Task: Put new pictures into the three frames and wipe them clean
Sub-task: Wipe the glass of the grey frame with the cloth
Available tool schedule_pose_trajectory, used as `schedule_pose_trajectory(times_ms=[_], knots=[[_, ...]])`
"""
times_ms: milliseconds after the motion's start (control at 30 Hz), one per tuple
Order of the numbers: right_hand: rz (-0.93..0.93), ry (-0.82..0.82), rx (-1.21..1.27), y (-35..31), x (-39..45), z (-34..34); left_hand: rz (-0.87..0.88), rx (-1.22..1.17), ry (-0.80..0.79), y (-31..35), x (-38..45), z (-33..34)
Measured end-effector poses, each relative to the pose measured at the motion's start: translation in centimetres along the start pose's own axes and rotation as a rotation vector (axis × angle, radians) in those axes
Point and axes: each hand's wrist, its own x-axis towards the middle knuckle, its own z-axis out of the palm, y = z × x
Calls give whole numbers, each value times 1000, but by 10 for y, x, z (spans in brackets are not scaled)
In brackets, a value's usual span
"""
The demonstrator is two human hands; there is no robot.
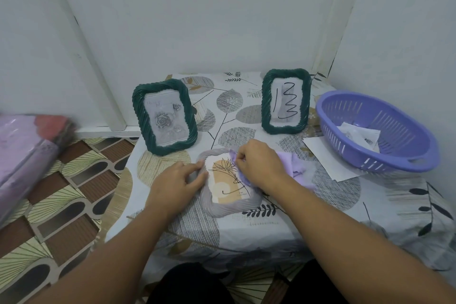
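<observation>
A grey ribbed frame [228, 207] lies flat on the table in front of me, holding a picture with a line-drawn plant on beige. My left hand [176, 180] presses on its left edge. My right hand [259, 164] grips a lilac cloth [297, 168] bunched against the glass at the frame's upper right. Two dark green frames stand upright behind: the left green frame [164, 116] shows grey roses, the right green frame [285, 101] shows black marker strokes.
A lilac plastic basket [385, 130] with paper scraps sits at the table's right, a white sheet [328, 155] under its near rim. The leaf-print tablecloth [246, 234] hangs over the front edge. A purple wrapped bundle [27, 153] lies on the patterned floor at left. Walls close behind.
</observation>
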Motion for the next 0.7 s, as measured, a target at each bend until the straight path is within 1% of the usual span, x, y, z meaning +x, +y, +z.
schedule_pose_trajectory(times_ms=[233, 367, 500, 567, 700], knots=[[-48, -44, -7, 4, -24, 0, 0, 26, -1, 0, 1, 0], [-3, -36, 128, 7, -23, -1, -1, 34, -1, 1, 0, 1], [-73, -112, 209, 11, -28, -1, -3, 23, 6, 1, 0, 0], [-72, -135, 216, 13, -25, -3, -4, 27, 3, 1, 0, 0], [-26, -86, 224, 14, -18, -2, -3, 26, -3, 1, 0, 1]])
